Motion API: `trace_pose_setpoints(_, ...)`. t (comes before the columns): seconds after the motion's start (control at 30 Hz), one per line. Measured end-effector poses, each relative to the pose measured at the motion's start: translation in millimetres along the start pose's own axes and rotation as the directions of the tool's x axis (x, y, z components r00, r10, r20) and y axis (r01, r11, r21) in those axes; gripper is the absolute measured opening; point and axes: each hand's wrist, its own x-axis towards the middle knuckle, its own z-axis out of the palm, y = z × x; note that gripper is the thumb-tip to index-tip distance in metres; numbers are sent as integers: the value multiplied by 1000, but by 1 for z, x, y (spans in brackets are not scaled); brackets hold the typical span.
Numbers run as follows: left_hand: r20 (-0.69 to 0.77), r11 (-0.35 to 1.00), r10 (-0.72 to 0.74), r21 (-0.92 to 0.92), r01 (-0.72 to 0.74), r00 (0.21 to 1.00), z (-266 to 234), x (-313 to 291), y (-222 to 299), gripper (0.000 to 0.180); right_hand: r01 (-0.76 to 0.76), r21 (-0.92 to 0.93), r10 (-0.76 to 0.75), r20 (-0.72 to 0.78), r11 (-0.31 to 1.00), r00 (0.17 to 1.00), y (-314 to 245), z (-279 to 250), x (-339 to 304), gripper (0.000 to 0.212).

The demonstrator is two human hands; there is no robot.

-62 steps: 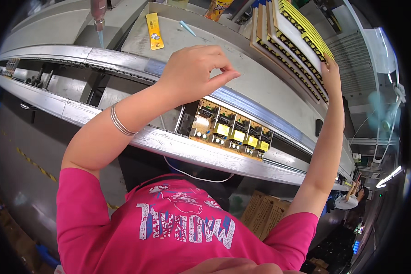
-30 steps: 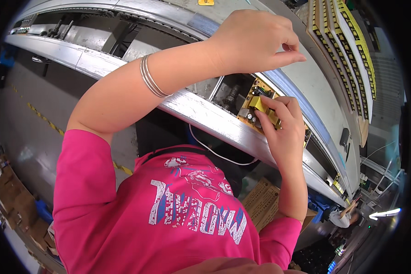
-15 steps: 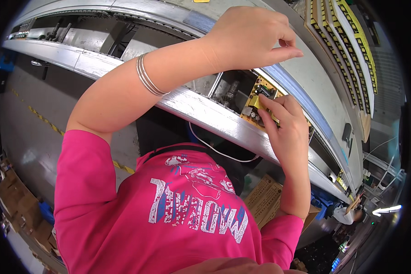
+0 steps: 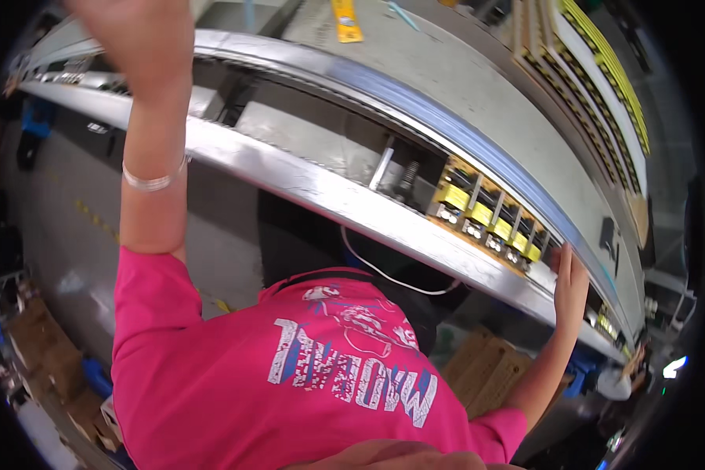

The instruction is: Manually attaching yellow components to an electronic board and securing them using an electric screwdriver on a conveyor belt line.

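Grey floor (image 4: 63, 188), circuit boards (image 4: 486, 215) between silver rails (image 4: 290, 168)

Two metal rails (image 4: 290, 168) carry a row of circuit boards (image 4: 489, 223) with yellow blocks on top. Behind them, the grey desk (image 4: 478, 117) bears a yellow packet (image 4: 347, 21), a light-blue stick (image 4: 403, 16) and a small black object (image 4: 608, 233).

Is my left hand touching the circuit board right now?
No, your left hand is at the upper left, well apart from the circuit board between the metal rails.
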Motion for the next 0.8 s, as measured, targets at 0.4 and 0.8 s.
trace_pose_setpoints(0.4, 748, 526, -462, -203, 826, 478, 31, 39, 12, 46, -83, 404, -30, 265, 911, 964, -25, 13, -29, 56)
trace_pose_setpoints(0.8, 761, 317, -480, -313, 895, 436, 75, -22, 85, 34, 63, 597, -416, 475, 800, 776, -170, 58, 11, 54)
